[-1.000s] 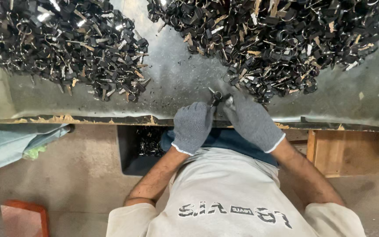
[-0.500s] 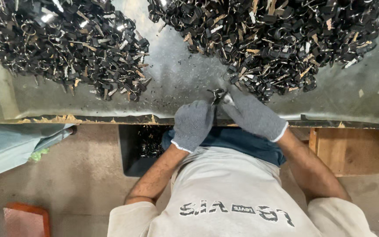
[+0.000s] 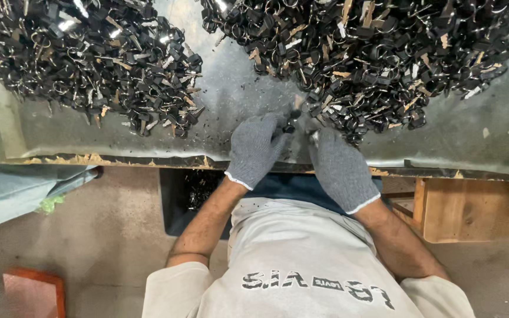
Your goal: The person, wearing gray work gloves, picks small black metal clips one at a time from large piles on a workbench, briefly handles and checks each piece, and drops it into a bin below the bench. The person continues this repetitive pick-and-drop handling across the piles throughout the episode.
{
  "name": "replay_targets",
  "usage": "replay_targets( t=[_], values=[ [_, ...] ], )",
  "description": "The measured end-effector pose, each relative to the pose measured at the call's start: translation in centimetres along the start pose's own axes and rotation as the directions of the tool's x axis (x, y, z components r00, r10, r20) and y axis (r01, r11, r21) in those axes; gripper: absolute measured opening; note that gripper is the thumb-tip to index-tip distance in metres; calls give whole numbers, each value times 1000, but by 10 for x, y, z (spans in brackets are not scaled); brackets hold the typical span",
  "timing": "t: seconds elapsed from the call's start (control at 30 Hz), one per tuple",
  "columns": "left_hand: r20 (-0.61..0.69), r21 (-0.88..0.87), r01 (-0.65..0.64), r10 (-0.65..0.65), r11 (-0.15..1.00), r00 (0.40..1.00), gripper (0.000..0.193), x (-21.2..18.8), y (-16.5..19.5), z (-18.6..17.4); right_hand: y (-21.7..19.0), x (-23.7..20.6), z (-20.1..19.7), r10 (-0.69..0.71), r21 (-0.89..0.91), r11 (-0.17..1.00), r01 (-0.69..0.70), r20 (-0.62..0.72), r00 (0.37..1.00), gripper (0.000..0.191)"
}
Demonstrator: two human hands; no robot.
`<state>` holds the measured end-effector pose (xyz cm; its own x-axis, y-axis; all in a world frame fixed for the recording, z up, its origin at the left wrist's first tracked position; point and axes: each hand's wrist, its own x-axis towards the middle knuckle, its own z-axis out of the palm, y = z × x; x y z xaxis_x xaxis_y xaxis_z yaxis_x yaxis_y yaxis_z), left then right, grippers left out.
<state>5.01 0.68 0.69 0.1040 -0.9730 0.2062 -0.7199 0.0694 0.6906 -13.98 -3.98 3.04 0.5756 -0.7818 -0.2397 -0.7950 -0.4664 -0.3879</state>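
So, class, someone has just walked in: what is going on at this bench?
A person in grey knit gloves works at a metal-topped bench. The left hand and right hand meet over one small dark piece, pinched between the fingertips at the near edge of the right heap of black parts. A second heap lies to the left. A dark bin with a few such parts sits below the bench edge.

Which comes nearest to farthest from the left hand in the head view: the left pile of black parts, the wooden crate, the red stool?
From the left hand:
1. Left pile of black parts, up-left on the bench.
2. Wooden crate, lower right, under the bench.
3. Red stool, bottom-left on the floor.
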Motion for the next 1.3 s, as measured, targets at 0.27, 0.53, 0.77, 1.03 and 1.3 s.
replay_targets(
  t=[0.27,0.53,0.77,1.03,1.3],
  values=[
    [-42,90,-87,91,992,995,26,-14,-6,17,-10,12,12,-261,-173,960,222,-251,932,51],
    [2,146,-76,76,986,997,16,-19,-13,20,0,22,-11,-252,76,965,252,-14,968,49],
    [100,204,-119,100,972,990,24,-18,-11,21,-7,20,9,-199,-307,938,164,-87,976,28],
    [-64,77,-65,70,995,995,43,-15,4,16,-1,12,5,-268,-378,905,197,-145,953,51],
    [-56,92,-111,116,990,992,39,-16,7,22,17,24,4,-382,87,917,390,-98,919,57]
  ],
)
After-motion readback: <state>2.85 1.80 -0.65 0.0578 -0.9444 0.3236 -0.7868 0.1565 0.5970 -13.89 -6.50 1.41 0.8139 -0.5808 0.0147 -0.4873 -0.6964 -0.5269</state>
